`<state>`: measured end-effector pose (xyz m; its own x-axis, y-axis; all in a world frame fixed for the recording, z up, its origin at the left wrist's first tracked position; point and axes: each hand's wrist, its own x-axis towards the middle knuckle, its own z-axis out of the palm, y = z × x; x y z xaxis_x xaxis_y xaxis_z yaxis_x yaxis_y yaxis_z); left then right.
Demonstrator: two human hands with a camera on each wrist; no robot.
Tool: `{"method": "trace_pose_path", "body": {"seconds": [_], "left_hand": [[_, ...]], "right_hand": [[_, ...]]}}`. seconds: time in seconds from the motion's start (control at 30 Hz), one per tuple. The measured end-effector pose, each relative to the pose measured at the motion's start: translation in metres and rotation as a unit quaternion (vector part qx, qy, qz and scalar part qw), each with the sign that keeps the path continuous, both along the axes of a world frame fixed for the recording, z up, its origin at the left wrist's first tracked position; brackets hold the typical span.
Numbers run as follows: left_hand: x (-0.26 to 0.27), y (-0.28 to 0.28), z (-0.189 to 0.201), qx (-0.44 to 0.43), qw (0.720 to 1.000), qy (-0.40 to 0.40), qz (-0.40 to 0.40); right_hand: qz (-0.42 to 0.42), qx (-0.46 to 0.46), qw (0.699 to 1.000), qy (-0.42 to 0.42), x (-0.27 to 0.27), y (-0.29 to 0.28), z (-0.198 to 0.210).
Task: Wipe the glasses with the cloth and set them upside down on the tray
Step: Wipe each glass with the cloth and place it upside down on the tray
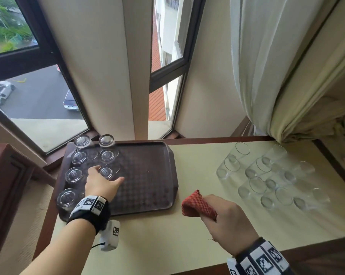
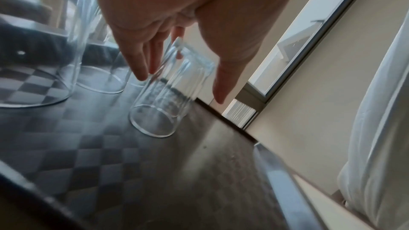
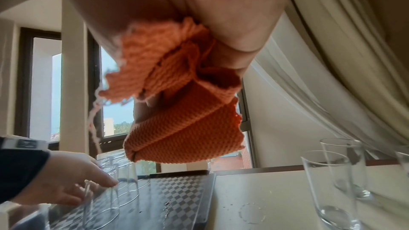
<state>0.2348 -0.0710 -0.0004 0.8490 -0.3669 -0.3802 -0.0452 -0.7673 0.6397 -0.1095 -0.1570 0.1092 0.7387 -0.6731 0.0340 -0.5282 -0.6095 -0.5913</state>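
Fingers [image 2: 141, 62] of my left hand [image 1: 102, 184] are straight and spread, reaching down over an upturned glass [image 2: 168, 93] that stands rim-down on the tray [image 1: 148, 175]; in the left wrist view fingers and thumb flank it, and I cannot tell whether they touch it. My right hand [image 1: 229, 217] is curled round the red cloth [image 1: 197, 205], bunched in my fist and held above the table [image 1: 167, 241], just right of the tray's near corner.

Largest before me is that pale table with its dark wooden edge, set against the window [image 1: 29, 76] and the white curtain [image 1: 266, 66]. On its left part lies the dark brown tray with a checkered floor. Along the tray's left side stand the upside-down glasses [image 1: 78, 157] in two columns, four in the left one and three in the right; the one under my left hand is the nearest of the right column. On the right part of the table, well apart from the tray, a cluster of upright glasses [image 1: 266, 179] stands mouth-up. In the right wrist view water drops [image 3: 250, 212] and a wet ring mark the tabletop just beside the tray's edge. Both wrists wear dark bands with black-and-white square markers [image 1: 92, 203].
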Motion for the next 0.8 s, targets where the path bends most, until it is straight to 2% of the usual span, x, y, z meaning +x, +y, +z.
{"method": "trace_pose_path", "body": {"seconds": [0.1,0.2,0.3,0.4,0.53,0.6,0.8], "left_hand": [[-0.026,-0.003,0.021,0.003,0.999,-0.04,0.029],[-0.079,-0.012,0.048,-0.059,0.992,-0.112,0.021],[-0.132,-0.038,0.052,-0.123,0.985,-0.093,-0.077],[-0.178,-0.082,0.045,-0.142,0.969,-0.044,-0.195],[-0.233,-0.153,0.031,-0.112,0.929,-0.027,-0.351],[-0.256,-0.189,0.021,-0.081,0.913,-0.038,-0.398],[-0.291,-0.261,-0.014,0.011,0.903,-0.066,-0.424]], "right_hand": [[-0.025,0.017,0.999,-0.013,-0.022,-0.011,0.0],[-0.057,0.023,0.998,-0.028,-0.048,-0.025,0.0],[-0.099,0.037,0.993,-0.046,-0.075,-0.041,0.002],[-0.142,0.048,0.986,-0.068,-0.104,-0.056,0.004],[-0.166,0.04,0.983,-0.061,-0.138,-0.074,0.005],[-0.171,0.042,0.983,-0.057,-0.154,-0.082,0.007],[-0.19,0.035,0.98,-0.044,-0.189,-0.103,0.015]]}}
